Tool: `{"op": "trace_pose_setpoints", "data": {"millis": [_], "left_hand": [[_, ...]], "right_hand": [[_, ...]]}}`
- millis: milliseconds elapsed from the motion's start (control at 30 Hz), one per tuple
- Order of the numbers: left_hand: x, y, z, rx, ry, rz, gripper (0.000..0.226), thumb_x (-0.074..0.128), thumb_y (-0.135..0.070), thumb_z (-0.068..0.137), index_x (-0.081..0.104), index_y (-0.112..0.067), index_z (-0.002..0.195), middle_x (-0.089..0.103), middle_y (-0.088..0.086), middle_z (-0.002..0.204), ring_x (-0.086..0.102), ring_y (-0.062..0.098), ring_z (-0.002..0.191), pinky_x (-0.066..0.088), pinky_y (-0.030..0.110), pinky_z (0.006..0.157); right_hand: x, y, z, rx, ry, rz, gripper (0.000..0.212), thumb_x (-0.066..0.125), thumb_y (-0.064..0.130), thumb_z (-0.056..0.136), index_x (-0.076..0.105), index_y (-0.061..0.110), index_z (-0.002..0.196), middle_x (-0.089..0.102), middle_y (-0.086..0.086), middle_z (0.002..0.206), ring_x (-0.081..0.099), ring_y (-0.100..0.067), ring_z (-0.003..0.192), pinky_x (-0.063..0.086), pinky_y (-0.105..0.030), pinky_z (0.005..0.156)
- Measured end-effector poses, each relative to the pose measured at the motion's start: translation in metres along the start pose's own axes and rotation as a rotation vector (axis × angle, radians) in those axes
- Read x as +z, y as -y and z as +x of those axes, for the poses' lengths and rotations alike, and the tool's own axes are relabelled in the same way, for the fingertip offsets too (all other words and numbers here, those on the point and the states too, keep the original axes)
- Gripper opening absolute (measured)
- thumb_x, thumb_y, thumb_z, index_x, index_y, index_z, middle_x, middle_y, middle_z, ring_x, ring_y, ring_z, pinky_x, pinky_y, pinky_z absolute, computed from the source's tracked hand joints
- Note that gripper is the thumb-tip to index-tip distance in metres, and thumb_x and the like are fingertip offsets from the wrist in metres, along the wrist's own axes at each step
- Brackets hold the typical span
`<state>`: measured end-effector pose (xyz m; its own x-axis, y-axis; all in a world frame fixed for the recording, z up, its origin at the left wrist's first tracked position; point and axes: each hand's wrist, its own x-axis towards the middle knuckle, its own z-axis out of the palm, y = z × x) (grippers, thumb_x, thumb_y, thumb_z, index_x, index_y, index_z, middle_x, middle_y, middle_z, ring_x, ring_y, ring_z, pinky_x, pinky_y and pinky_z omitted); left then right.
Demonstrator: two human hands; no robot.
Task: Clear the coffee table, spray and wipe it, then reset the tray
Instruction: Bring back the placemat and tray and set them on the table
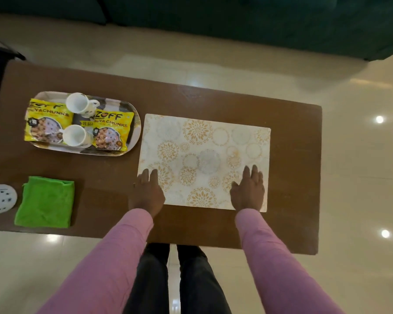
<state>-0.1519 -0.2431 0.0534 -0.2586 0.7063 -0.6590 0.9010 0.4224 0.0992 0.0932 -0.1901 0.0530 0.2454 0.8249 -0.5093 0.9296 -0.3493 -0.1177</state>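
A white placemat (204, 152) with gold floral circles lies flat on the brown coffee table (295, 177). My left hand (148, 191) rests flat on the mat's near left corner, fingers straight. My right hand (249, 189) lies flat on its near right part. To the left stands an oval tray (135, 118) holding two white cups (78, 104) (76, 135) and two yellow snack packets (46, 122) (110, 130). A folded green cloth (46, 201) lies near the table's front left edge.
A white object with dark dots (0, 199) sits at the left edge beside the cloth. A dark green sofa (236, 21) stands beyond the table. Glossy cream floor tiles (361, 155) surround the table. My legs stand at its near edge.
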Motion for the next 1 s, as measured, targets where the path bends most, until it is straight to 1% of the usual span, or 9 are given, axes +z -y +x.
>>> {"op": "trace_pose_setpoints", "data": {"millis": [67,133,233,433,533,700,867,1000], "left_hand": [[-0.013,-0.009,-0.028,0.048,-0.007,0.049,0.058,0.035,-0.032,0.102,0.013,-0.018,0.155,0.012,0.009,0.163,0.015,0.031,0.149,0.022,0.044,0.118],[-0.026,-0.018,-0.057,0.081,0.003,0.060,0.059,0.031,-0.037,0.103,0.009,-0.020,0.155,0.005,0.008,0.164,0.009,0.031,0.150,0.013,0.045,0.121],[-0.041,-0.028,-0.095,0.113,-0.019,0.068,0.060,0.026,-0.041,0.103,0.005,-0.021,0.156,0.000,0.006,0.165,0.003,0.030,0.151,0.007,0.046,0.121],[-0.061,-0.019,-0.144,0.112,-0.084,0.051,0.061,0.023,-0.046,0.103,0.004,-0.022,0.156,0.001,0.005,0.165,0.002,0.030,0.151,0.007,0.048,0.122],[-0.065,-0.003,-0.154,0.095,-0.117,0.059,0.061,0.025,-0.046,0.102,0.007,-0.023,0.155,0.004,0.006,0.165,0.004,0.032,0.151,0.009,0.048,0.122],[-0.072,0.025,-0.162,0.069,-0.161,-0.016,0.061,0.032,-0.045,0.101,0.012,-0.023,0.154,0.008,0.007,0.164,0.006,0.032,0.151,0.011,0.049,0.121],[-0.079,0.057,-0.172,0.096,-0.204,-0.046,0.061,0.035,-0.044,0.101,0.014,-0.022,0.154,0.009,0.007,0.164,0.008,0.032,0.150,0.012,0.049,0.121],[-0.086,0.100,-0.182,0.120,-0.225,-0.068,0.061,0.037,-0.042,0.100,0.016,-0.022,0.154,0.011,0.008,0.164,0.009,0.032,0.150,0.012,0.049,0.121]], "right_hand": [[-0.011,0.009,-0.029,-0.027,0.028,-0.010,0.066,0.048,0.030,0.096,0.015,0.016,0.151,0.005,-0.004,0.161,-0.002,-0.027,0.148,0.011,-0.045,0.120],[-0.026,0.016,-0.057,-0.065,0.049,-0.028,0.066,0.044,0.038,0.098,0.013,0.016,0.152,0.002,-0.004,0.161,-0.005,-0.028,0.148,0.005,-0.046,0.120],[-0.045,0.025,-0.091,-0.139,0.029,-0.056,0.068,0.037,0.047,0.098,0.011,0.016,0.152,0.002,-0.004,0.161,-0.007,-0.028,0.148,0.000,-0.046,0.119],[-0.060,0.035,-0.141,-0.234,0.004,-0.072,0.068,0.025,0.054,0.098,0.010,0.017,0.153,0.002,-0.003,0.162,-0.008,-0.027,0.148,-0.002,-0.048,0.119],[-0.062,0.043,-0.154,-0.273,-0.006,-0.097,0.068,0.022,0.055,0.098,0.009,0.018,0.153,0.002,-0.003,0.162,-0.008,-0.027,0.148,-0.002,-0.049,0.119],[-0.066,0.061,-0.172,-0.329,-0.038,-0.137,0.068,0.021,0.055,0.098,0.008,0.017,0.153,0.001,-0.004,0.162,-0.009,-0.028,0.148,-0.004,-0.049,0.119],[-0.065,0.088,-0.194,-0.333,-0.079,-0.156,0.068,0.021,0.054,0.098,0.007,0.017,0.153,0.000,-0.003,0.162,-0.010,-0.027,0.148,-0.006,-0.048,0.118],[-0.053,0.117,-0.223,-0.318,-0.100,-0.138,0.068,0.022,0.054,0.098,0.009,0.017,0.153,0.001,-0.003,0.162,-0.010,-0.027,0.148,-0.005,-0.048,0.119]]}}
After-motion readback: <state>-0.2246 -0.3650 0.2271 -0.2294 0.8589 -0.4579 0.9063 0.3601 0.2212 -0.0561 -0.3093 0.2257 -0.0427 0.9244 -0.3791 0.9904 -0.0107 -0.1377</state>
